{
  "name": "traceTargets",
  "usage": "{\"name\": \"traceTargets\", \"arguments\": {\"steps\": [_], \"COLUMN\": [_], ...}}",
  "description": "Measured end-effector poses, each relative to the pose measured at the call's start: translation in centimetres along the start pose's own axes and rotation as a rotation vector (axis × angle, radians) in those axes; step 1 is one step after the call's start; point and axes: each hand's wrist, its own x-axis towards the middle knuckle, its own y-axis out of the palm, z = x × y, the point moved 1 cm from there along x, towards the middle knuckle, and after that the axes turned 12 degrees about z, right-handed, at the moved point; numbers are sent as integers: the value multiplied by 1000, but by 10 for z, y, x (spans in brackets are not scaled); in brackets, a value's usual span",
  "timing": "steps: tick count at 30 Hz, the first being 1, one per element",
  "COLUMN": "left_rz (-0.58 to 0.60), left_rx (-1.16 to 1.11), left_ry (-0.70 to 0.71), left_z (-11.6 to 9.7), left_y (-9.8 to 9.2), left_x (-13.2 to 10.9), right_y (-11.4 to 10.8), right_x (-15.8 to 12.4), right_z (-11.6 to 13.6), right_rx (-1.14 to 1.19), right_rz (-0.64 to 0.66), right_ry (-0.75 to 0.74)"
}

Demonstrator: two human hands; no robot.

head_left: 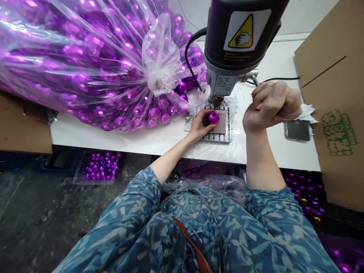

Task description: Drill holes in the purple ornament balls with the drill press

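Observation:
Between the fingers and thumb of my left hand [198, 126] is a shiny purple ball [214, 118]. It sits on a small brown board [222, 127] over the slotted metal base [229, 137] of a bench drill press [220, 60]. The drill's tip meets the top of the ball, or hangs just above it; I cannot tell which. On the right, my right hand [271, 107] is closed in a fist around the press's feed lever [255, 79], whose far end the fingers hide.
A big clear plastic bag [93, 72] of purple balls fills the table's left. Dark shavings dot the white table [136, 142]. A phone [297, 131] lies near a cardboard box [338, 94] at right. Below stands a clear bin [81, 176] of small purple balls.

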Motion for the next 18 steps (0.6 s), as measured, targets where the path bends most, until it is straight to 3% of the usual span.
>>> {"name": "traceTargets", "arguments": {"steps": [4,8,12,15,17,18], "left_rz": [-8,-16,-30,-79,57,214], "left_rx": [8,5,19,124,199,224], "left_ry": [-7,-15,-56,-86,-56,-24], "left_z": [-2,-1,-7,-30,-55,-69], "left_y": [0,2,1,-4,-7,-8], "left_x": [-1,1,1,-17,-40,-53], "right_y": [-4,-1,22,39,44,45], "right_x": [-8,-2,43,79,91,93], "right_z": [9,35,59,64,63,63], "right_rx": [12,28,38,63,72,76], "right_rz": [39,103,173,249,264,264], "right_ry": [27,67,158,272,313,317]}}
